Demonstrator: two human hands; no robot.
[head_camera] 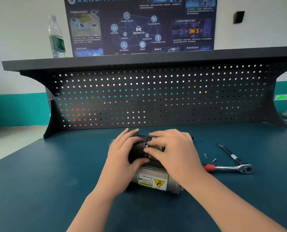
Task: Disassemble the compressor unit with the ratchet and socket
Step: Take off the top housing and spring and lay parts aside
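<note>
Head view looks down on a blue-green workbench where the compressor unit lies on its side in the middle, its silver body with the yellow warning label nearest the person and its black end pointing toward the pegboard. Both hands are wrapped over that black end: the left hand curls round its left side with the thumb underneath, and the right hand grips from the right, fingertips at the seam. Off to the right, well clear of the hands, the ratchet with its red grip lies beside a black extension bar and two small loose screws, while a water bottle stands on the shelf above.
</note>
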